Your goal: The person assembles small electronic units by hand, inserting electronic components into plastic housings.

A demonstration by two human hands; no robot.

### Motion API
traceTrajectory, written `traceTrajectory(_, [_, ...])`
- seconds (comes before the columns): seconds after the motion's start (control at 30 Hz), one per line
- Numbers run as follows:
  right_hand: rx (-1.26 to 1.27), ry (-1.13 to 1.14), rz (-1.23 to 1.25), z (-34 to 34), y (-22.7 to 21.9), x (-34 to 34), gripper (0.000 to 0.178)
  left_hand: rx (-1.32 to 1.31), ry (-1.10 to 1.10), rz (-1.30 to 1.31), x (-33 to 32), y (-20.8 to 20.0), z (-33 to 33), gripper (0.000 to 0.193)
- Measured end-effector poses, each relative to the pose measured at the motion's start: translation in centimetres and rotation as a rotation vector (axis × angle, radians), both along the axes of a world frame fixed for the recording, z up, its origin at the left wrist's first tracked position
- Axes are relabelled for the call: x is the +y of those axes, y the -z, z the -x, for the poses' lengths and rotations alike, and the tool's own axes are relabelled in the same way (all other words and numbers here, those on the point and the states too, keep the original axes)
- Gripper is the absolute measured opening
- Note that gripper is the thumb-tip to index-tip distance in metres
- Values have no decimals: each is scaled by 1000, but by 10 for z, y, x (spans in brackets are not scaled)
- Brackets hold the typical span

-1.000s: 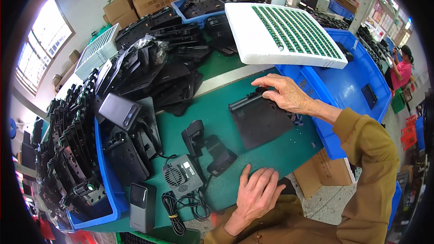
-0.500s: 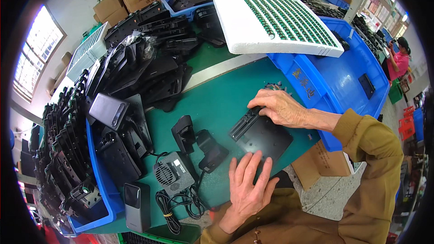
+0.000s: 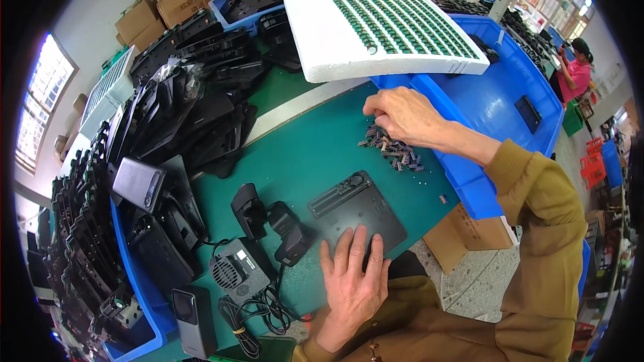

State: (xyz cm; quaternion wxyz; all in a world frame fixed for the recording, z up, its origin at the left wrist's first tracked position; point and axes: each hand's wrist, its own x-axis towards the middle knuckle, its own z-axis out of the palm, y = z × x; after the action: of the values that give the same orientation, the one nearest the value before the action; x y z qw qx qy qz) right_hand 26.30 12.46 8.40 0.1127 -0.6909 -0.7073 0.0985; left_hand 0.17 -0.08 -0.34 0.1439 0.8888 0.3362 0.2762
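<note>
A flat black plastic panel (image 3: 362,211) with a raised bar along its far side lies on the green table mat. My left hand (image 3: 354,275) rests on its near edge, fingers stretched out and spread. Farther off, my right hand (image 3: 406,117) is at the far edge of a pile of small dark connector-like parts (image 3: 397,153). Its fingertips are pressed together; whatever they hold, if anything, is hidden. Left of the panel stand two black curved plastic pieces, one a bracket (image 3: 249,211), the other a cradle-like piece (image 3: 290,233).
A grey vented box (image 3: 241,269) with coiled cable and a power bank (image 3: 193,322) stand at the near left. Black panels crowd a blue bin (image 3: 144,295). A white foam tray (image 3: 329,47) of small green parts rests over another blue bin (image 3: 463,161). A person (image 3: 573,74) is far right.
My right hand has left the panel's far end and moved away to the small parts pile. My left hand stays on the panel. The whole view has shifted somewhat.
</note>
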Motion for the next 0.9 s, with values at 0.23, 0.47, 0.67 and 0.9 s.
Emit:
traceTrajectory(0.23, [-26,-125,152,3,9,3,21,13,5,17,1,-1,-2,49])
traceTrajectory(0.47, [-50,-241,19,25,14,29,23,-5,-1,-7,2,-3,-3,48])
traceTrajectory(0.67, [124,-287,-163,81,26,68,23,-47,-2,-4,1,0,-3,51])
traceTrajectory(0.9, [181,-147,-215,95,48,94,24,-92,16,2,0,1,-3,52])
